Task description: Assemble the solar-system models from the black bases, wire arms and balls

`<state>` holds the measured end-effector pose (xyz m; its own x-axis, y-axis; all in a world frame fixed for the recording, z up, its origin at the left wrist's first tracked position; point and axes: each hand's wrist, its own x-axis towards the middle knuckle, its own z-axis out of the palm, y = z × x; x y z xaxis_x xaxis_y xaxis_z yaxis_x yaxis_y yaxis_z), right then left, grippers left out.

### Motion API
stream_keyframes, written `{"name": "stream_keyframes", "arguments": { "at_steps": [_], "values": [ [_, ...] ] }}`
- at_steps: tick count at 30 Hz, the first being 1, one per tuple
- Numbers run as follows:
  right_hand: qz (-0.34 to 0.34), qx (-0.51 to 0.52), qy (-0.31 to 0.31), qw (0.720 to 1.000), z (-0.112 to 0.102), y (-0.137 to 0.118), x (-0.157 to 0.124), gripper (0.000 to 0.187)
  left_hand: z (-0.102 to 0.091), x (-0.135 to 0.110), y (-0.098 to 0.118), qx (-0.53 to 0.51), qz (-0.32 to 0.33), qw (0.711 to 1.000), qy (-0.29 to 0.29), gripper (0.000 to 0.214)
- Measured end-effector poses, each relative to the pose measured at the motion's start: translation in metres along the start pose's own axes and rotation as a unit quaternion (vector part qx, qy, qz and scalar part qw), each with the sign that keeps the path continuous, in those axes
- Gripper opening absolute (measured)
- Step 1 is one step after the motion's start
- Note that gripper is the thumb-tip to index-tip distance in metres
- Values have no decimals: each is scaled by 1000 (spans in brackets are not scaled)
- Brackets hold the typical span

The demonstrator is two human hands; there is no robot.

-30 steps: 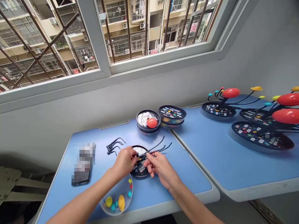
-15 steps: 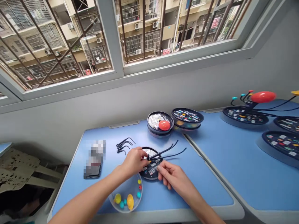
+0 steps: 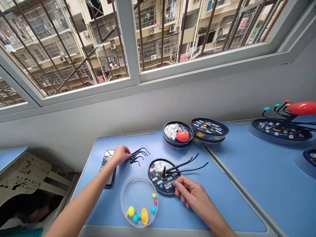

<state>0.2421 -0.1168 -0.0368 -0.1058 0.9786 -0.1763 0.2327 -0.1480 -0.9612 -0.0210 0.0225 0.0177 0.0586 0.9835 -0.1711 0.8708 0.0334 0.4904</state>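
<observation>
My left hand [image 3: 121, 154] pinches the near end of one of several thin black curved rods [image 3: 139, 153] lying on the table. My right hand [image 3: 191, 192] is closed at the right rim of a round black base [image 3: 158, 181] with printed labels, thumb over its edge. From the base's centre stands a short black post [image 3: 164, 171], with long black rods [image 3: 189, 170] reaching out to the right. In front sits a clear round tub [image 3: 123, 197] holding small coloured balls and a yellow domed piece [image 3: 144, 216].
A phone [image 3: 110, 179] lies beneath my left wrist. Toward the wall stand a round case with a red dome [image 3: 182, 136] on it and another round black case [image 3: 209, 126]. An assembled model with a red oval top [image 3: 302, 108] is on the adjoining table [image 3: 266, 184].
My left hand has gone from the base's centre leftward to the loose curved rods and taken hold there. My right hand keeps to the base's rim. The view has shifted slightly.
</observation>
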Motion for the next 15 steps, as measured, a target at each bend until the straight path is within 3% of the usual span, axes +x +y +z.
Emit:
{"name": "stream_keyframes", "arguments": {
  "at_steps": [10,13,15],
  "values": [
    [1,42,20,999,1,-4,-1,38,-11,-16,12,-188,8,982,4,14],
    [3,101,48,994,0,-20,-2,35,-17,-34,27,-252,35,966,-50,20],
    [-5,154,59,986,-1,-37,-3,40,-20,-48,42,-319,59,937,-130,23]
  ]
}}
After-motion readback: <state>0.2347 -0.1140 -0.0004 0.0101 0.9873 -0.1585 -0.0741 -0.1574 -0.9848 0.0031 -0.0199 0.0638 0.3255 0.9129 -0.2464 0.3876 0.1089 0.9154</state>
